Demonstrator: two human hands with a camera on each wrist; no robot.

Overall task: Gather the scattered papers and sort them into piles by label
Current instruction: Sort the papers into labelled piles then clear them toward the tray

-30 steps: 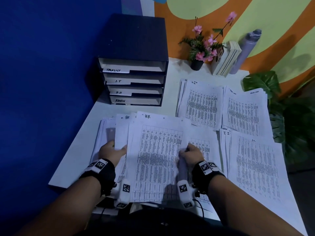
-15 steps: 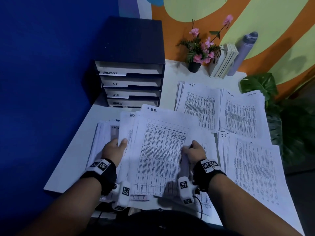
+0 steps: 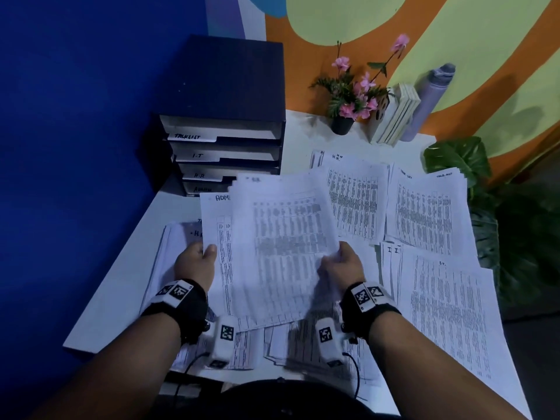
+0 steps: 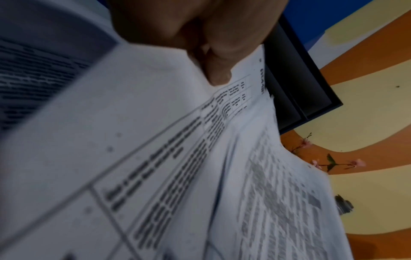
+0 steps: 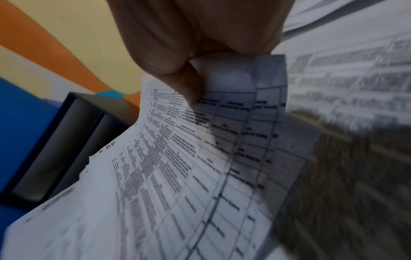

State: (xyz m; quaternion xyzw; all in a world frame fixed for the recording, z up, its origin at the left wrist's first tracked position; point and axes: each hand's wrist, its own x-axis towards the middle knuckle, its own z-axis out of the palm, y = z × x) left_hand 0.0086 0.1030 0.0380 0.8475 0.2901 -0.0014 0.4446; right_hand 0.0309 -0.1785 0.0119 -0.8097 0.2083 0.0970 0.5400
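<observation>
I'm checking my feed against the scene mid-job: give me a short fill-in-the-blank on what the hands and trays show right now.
1. The left hand and right hand both grip one bundle of ____.
2. The top slot of the tray organizer is labelled ____.
3. The sheet at the bundle's left edge is marked ____.
4. The flower pot stands to the ____ of the organizer.

Missing words: papers; TASKLIST; ADMIN; right

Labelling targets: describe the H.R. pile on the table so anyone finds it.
From the dark drawer unit go right, past its front. The H.R. pile lies below the flower pot. Unlike the pile to its right, its top corner reads H.R.
</observation>
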